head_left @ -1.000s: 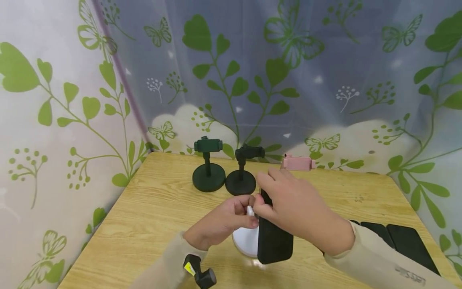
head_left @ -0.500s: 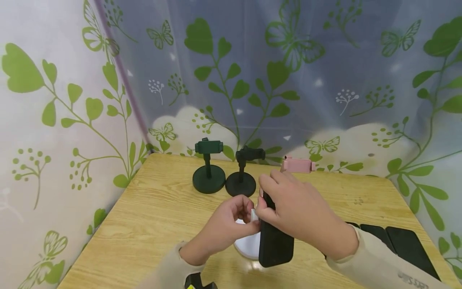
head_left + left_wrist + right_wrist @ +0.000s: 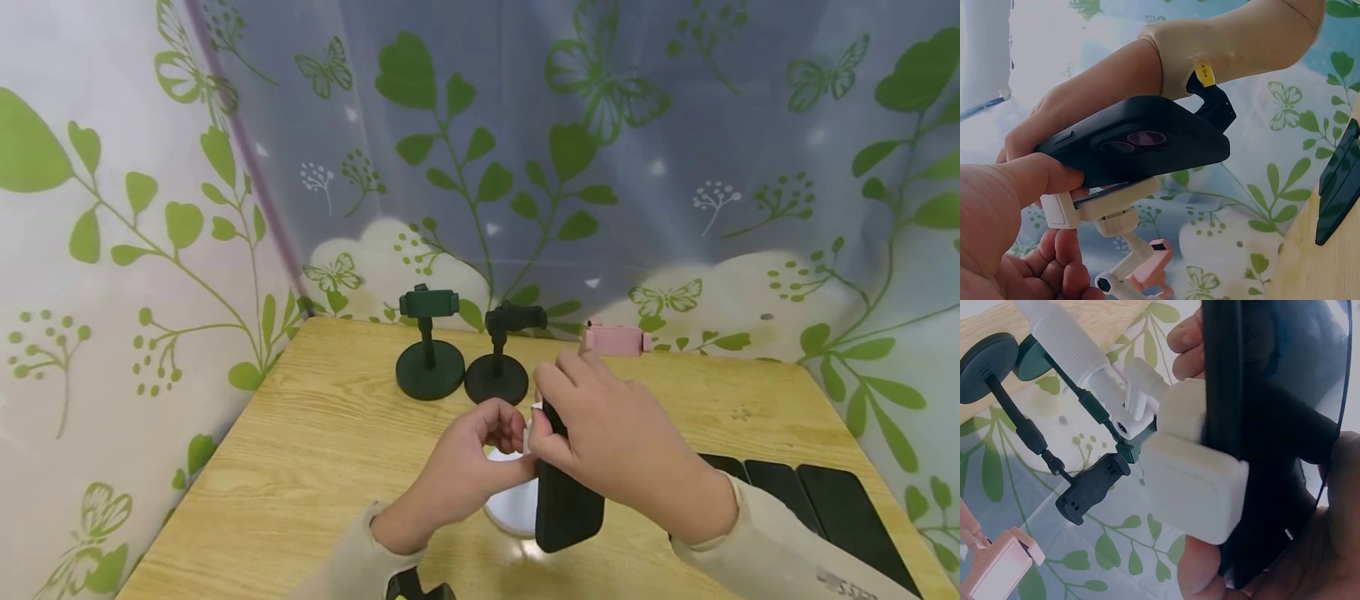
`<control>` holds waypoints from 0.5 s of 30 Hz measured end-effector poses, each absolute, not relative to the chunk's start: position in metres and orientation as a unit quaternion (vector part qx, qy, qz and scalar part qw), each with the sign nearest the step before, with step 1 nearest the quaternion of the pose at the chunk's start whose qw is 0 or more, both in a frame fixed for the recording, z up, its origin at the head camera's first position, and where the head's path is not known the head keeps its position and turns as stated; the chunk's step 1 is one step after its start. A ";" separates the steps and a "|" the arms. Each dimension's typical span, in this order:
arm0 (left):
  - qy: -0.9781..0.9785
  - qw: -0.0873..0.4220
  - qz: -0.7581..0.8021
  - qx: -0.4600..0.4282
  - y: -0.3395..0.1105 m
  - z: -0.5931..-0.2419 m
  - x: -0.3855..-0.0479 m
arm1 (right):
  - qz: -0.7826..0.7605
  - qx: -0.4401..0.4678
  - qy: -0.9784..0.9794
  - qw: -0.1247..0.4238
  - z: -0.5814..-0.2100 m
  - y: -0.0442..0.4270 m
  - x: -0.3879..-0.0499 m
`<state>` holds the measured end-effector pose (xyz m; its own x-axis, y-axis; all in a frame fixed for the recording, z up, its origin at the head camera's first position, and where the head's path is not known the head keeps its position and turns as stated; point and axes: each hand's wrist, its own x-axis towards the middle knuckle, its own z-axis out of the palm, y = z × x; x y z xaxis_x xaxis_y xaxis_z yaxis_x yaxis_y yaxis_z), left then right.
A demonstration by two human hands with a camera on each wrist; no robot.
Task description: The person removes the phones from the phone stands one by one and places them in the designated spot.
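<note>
My right hand [image 3: 615, 425] holds a black smartphone [image 3: 570, 512] upright and slightly tilted, fingers over its top part. Behind it stands a white phone stand [image 3: 512, 504], whose round base rests on the table and whose clamp is mostly hidden in the head view. The left wrist view shows the clamp [image 3: 1119, 200] against the underside of the phone [image 3: 1179, 134]. There the left hand's thumb presses the phone's edge while curled fingers touch the clamp's white end. In the head view the left hand [image 3: 476, 467] grips at that clamp. The right wrist view has the clamp end [image 3: 1194, 487] up close.
A green phone stand [image 3: 429, 371] and a black one [image 3: 497, 379] stand at the back of the wooden table [image 3: 300, 467]. A pink stand [image 3: 618, 340] is partly behind the right hand. Three black phones [image 3: 847, 508] lie at the right. Patterned curtains [image 3: 480, 100] border the table.
The left thumb has shifted slightly up and right to the phone's edge, and the left fingers have opened a little around the clamp end. The phone stays nearly in place.
</note>
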<state>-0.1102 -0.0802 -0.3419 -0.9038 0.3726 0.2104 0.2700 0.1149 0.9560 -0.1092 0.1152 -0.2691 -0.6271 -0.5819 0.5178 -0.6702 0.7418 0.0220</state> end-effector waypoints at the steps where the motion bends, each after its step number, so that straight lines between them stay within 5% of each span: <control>1: 0.746 0.041 0.629 0.213 -0.080 -0.341 -0.110 | 0.088 0.351 -0.896 0.256 -0.269 0.115 -0.109; 15: 0.735 0.047 0.643 0.211 -0.078 -0.343 -0.113 | 0.126 0.400 -0.855 0.305 -0.275 0.118 -0.109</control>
<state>-0.1135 -0.0780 -0.3428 -0.9068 0.3702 0.2018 0.2495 0.0853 0.9646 -0.1093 0.1183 -0.2753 -0.4936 -0.6074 0.6224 -0.7608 0.6483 0.0292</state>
